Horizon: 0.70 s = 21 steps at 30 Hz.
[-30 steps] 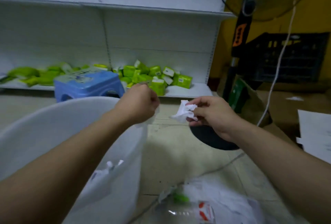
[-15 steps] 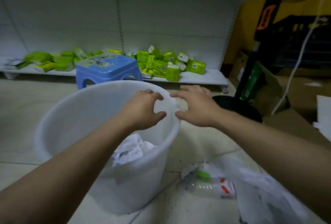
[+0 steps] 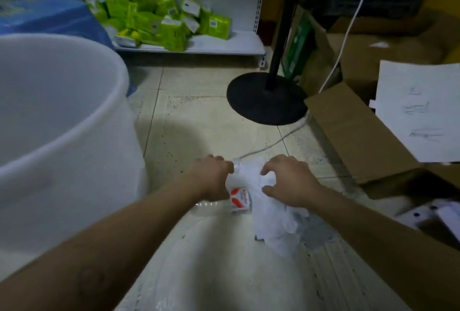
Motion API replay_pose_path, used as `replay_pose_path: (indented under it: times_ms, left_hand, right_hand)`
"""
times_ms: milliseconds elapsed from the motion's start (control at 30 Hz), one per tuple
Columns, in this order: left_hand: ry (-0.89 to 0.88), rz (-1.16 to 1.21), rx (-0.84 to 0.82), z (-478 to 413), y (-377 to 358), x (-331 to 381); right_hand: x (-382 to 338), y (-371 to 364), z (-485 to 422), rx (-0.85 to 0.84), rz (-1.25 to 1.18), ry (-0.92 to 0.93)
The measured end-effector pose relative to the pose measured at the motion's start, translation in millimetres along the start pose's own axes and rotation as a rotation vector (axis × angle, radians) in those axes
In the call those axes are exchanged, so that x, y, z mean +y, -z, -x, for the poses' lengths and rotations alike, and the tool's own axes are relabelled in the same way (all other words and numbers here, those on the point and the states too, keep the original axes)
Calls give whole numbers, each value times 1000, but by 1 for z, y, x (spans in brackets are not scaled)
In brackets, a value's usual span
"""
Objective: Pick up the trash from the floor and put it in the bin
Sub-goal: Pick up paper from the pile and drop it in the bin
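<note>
A large white plastic bin stands on the floor at the left. On the tiles in front of me lies a clear plastic bottle with a red and white label, and over it a crumpled white plastic bag. My left hand is closed around the bottle near its top. My right hand is down on the white bag, its fingers curled into the crumpled plastic. Both hands are low at the floor, to the right of the bin.
A black round fan base with its pole stands just beyond the trash, and a white cable runs from it across the tiles. Open cardboard boxes with a white sheet crowd the right. Green packets lie on the low shelf.
Both hands left the bin's rim and dropped to the floor at the right, onto the bottle and the bag. The crumpled paper from earlier is no longer in my right hand.
</note>
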<state>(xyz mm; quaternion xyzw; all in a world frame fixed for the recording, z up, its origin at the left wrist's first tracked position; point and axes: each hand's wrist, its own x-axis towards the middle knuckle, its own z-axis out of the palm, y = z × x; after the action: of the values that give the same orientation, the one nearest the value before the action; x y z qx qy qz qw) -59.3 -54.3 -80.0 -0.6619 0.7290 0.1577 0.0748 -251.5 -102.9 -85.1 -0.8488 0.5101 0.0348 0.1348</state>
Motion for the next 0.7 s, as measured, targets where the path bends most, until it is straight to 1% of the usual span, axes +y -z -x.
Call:
replay_pose_path:
  times_ms: [100, 233, 300, 400, 467, 533, 600, 667, 700]
  left_hand:
    - [54, -115, -114, -3, -47, 4]
    - [99, -223, -86, -16, -75, 9]
    - [128, -204, -90, -21, -83, 12]
    - [192, -173, -66, -20, -96, 14]
    - [193, -187, -59, -16, -102, 14]
    - [204, -125, -111, -9, -104, 14]
    - [259, 33, -139, -4, -96, 16]
    - [291, 225, -141, 1, -86, 15]
    - [289, 266, -119, 3, -80, 14]
  right_hand:
    - [22, -38, 7, -54, 48, -79]
    - [46, -71, 13, -47, 125, -91]
    - [53, -83, 14, -82, 168, -104]
    - [52, -100, 13, -150, 137, -113]
    - [51, -109, 13, -163, 134, -112]
    - [51, -117, 15, -113, 150, -102]
    - [52, -119, 14, -11, 154, -79]
    - [50, -119, 11, 37, 129, -92]
    - [48, -119, 10, 63, 92, -105]
